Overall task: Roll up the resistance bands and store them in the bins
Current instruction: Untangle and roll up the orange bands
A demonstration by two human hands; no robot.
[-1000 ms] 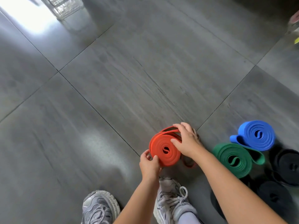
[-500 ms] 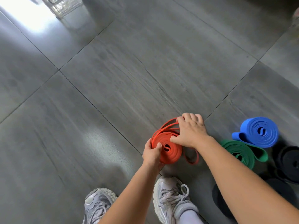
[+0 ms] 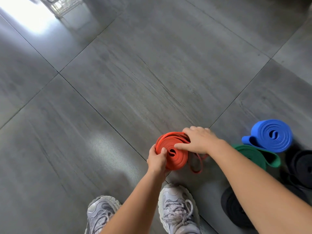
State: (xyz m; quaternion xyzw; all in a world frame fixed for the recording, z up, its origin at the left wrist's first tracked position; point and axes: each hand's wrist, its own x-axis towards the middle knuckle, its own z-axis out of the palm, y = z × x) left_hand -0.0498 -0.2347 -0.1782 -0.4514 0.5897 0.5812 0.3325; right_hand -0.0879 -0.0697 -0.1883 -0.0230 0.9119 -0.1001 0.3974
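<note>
1. The orange band point(image 3: 179, 159) is just beyond the toe of the right shoe point(image 3: 177, 210). It is mostly coiled, and its loose end point(image 3: 196, 168) trails beside the coil.
2. The left hand point(image 3: 157, 160) grips the coil's near rim, fingers curled round it and thumb on its face. The right hand point(image 3: 200, 141) clasps the far rim, thumb pressing the face.
3. The rubber looks light, soft and springy, so the coil would probably unwind if released. It is best held across the rim, squeezing the turns together.
4. To the right of the shoe lie a green roll point(image 3: 253, 154), a blue roll point(image 3: 270, 135) and black rolls point(image 3: 302, 166). No bin shows.
</note>
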